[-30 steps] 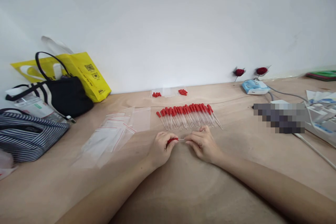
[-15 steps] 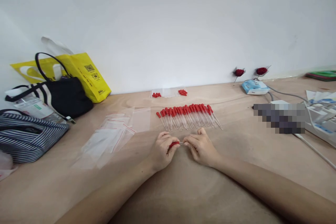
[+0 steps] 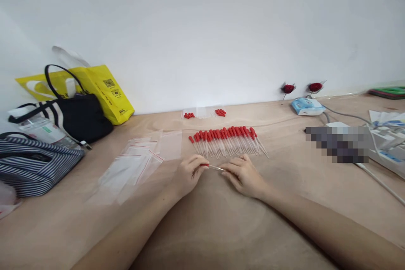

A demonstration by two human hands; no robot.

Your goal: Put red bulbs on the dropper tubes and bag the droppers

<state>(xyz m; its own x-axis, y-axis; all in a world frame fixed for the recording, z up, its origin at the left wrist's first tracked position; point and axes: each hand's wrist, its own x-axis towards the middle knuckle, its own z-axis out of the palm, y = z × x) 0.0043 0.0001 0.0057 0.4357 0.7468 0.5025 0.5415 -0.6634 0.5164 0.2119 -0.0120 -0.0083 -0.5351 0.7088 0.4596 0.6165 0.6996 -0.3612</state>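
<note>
The left forearm (image 3: 136, 228) is bare as far as the lower border of the view, smooth and slender, narrowing evenly toward a slim wrist (image 3: 175, 192); one small dark spot (image 3: 163, 199) marks it close to that wrist; the right forearm (image 3: 316, 223) is likewise bare, similar in build, broad near the border and tapered toward the hand; the left hand (image 3: 186, 177) is ungloved, with slim, rounded fingers (image 3: 193, 161); the right hand (image 3: 243, 176), also ungloved, has the same slim build; the fingernails are too small to make out.
</note>
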